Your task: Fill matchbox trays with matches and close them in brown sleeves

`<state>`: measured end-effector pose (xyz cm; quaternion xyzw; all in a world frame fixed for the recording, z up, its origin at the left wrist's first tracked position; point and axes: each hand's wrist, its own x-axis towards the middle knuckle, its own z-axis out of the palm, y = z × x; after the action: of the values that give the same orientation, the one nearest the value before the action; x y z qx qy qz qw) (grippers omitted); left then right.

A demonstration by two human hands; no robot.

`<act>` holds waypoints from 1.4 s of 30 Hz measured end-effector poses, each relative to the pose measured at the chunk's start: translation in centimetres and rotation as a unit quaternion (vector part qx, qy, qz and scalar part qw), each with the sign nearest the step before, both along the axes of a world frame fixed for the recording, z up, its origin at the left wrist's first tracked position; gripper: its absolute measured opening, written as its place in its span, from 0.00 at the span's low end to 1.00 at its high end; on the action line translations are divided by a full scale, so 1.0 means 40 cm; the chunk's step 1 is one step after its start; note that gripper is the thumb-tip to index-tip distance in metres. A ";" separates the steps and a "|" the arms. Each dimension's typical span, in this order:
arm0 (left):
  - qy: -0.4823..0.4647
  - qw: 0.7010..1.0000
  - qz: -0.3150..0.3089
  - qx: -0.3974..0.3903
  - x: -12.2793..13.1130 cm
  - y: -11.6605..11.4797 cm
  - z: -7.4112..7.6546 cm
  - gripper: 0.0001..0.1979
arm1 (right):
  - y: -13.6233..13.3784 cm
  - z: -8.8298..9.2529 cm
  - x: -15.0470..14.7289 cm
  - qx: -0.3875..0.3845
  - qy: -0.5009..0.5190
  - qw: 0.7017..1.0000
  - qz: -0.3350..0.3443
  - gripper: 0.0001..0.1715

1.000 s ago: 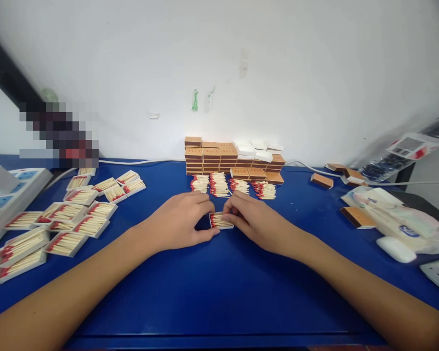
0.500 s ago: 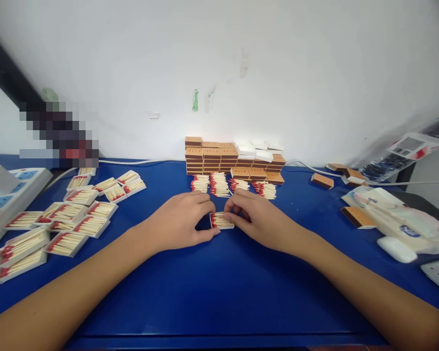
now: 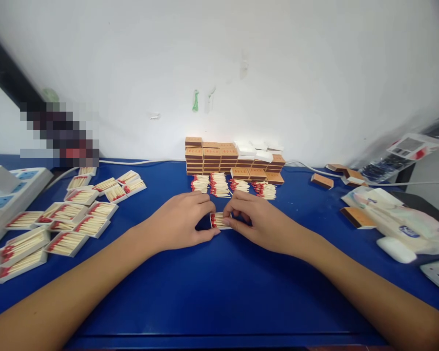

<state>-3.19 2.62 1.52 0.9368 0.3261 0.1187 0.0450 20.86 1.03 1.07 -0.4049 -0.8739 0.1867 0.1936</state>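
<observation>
A small white matchbox tray [image 3: 216,227] filled with red-headed matches [image 3: 217,220] lies on the blue table in front of me. My left hand [image 3: 185,219] grips its left end, thumb on the near side and index finger on the far side. Over the tray's right part, my right hand [image 3: 258,219] has its thumb and index finger pinched on the matches, hiding that end. Just beyond both hands lie several loose match piles, among them a tall pile [image 3: 218,184] and a pile at the right [image 3: 265,190].
Stacked brown matchboxes [image 3: 212,158] stand against the wall, with white trays [image 3: 246,148] on top. Several match-filled trays [image 3: 68,242] cover the left side beside a power strip [image 3: 31,183]. On the right are matchbox covers [image 3: 322,181], a tissue pack [image 3: 398,222] and a white case [image 3: 396,249].
My right hand's fingertips have shifted very slightly left over the matches in the tray. My left hand and the tray have stayed in place.
</observation>
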 end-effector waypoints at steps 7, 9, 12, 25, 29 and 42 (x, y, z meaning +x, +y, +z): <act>0.003 1.000 0.000 -0.005 -0.001 -0.003 0.002 0.13 | 0.000 0.005 0.000 0.004 0.006 1.000 -0.002 0.04; 0.001 1.000 -0.002 -0.004 -0.001 -0.003 0.002 0.12 | -0.002 0.004 -0.004 0.004 0.012 1.000 -0.001 0.04; -0.004 1.000 -0.002 0.000 -0.002 -0.003 0.002 0.12 | -0.001 0.001 -0.008 0.003 0.014 1.000 0.003 0.05; 0.004 1.000 0.005 -0.004 -0.005 -0.003 0.003 0.14 | 0.198 0.029 0.259 0.091 0.097 0.860 -0.493 0.16; -0.001 1.000 0.008 0.002 -0.006 -0.002 0.007 0.14 | 0.222 0.011 0.293 -0.008 0.050 0.864 -0.501 0.22; -0.013 1.000 0.011 0.026 -0.007 -0.001 0.012 0.12 | 0.222 -0.005 0.298 -0.064 -0.014 0.890 -0.452 0.25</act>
<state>-3.45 2.57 1.99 0.9326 0.3320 0.1396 0.0231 32.77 9.91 0.89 -0.7700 -0.5854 0.1287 0.2186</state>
